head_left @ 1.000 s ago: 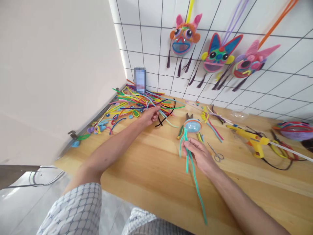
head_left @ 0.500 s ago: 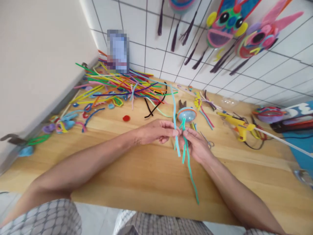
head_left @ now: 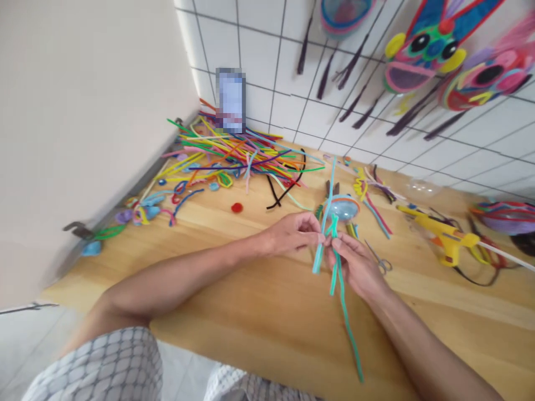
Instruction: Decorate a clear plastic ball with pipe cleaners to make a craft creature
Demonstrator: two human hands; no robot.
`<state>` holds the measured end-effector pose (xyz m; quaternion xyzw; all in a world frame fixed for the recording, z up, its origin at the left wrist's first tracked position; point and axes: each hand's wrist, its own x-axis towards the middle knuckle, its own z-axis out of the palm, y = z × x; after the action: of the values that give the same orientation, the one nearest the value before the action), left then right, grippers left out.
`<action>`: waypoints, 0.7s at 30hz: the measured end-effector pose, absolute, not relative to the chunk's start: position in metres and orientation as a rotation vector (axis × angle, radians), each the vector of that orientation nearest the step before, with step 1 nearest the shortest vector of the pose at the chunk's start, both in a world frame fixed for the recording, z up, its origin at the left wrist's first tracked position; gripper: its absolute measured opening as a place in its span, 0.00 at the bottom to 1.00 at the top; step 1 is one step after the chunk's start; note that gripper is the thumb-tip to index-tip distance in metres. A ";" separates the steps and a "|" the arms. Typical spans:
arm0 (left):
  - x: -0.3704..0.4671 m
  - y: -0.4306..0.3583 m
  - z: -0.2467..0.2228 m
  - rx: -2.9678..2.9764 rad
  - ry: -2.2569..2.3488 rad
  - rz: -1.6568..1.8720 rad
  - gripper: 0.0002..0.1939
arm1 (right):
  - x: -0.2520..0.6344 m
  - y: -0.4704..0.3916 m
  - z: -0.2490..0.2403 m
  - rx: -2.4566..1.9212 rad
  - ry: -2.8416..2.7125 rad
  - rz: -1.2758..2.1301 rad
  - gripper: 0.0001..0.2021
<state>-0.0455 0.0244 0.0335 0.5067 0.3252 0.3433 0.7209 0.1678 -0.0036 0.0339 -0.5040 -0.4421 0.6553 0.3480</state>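
Fingertips of my left hand pinch a long light-blue pipe cleaner, which stands nearly upright with its top leaning right. Beside it, my right hand is closed on several turquoise-green pipe cleaners. Their upper parts are bent together, and one long strand trails down over the table. The two hands almost touch, so the exact contact between the blue and green pieces is hidden. Just beyond the fingers lies a clear dome with an orange rim. Dark plier jaws show behind it.
A heap of coloured pipe cleaners lies at the back left under a blurred phone. Scissors and a yellow glue gun are on the right. A red disc sits left of centre. Decorated masks hang on the grid wall.
The light-blue pipe cleaner has tipped, its top now leaning right instead of left. My view has swung a little, shifting everything right and down. Both hands keep their holds.
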 end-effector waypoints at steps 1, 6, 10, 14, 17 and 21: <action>-0.045 0.026 0.032 1.100 0.738 0.797 0.22 | 0.169 -0.004 0.033 -1.315 -1.160 1.698 0.24; -0.044 0.029 0.027 1.030 0.758 0.777 0.28 | 0.173 -0.004 0.024 -1.279 -1.295 1.700 0.23; -0.046 0.026 0.032 1.071 0.676 0.710 0.24 | 0.177 -0.003 0.017 -1.264 -1.411 1.672 0.23; -0.044 0.021 0.038 1.065 0.675 0.704 0.28 | 0.177 -0.003 0.018 -1.278 -1.490 1.641 0.25; -0.041 0.020 0.038 1.030 0.751 0.732 0.34 | 0.175 -0.004 0.023 -1.285 -1.546 1.650 0.29; -0.043 0.023 0.038 1.014 0.762 0.835 0.32 | 0.171 -0.005 0.028 -1.261 -1.540 1.671 0.29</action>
<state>-0.0426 0.0230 0.0383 0.4597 0.3454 0.3784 0.7254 0.1708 -0.0055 0.0284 -0.4676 -0.5709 0.6194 0.2679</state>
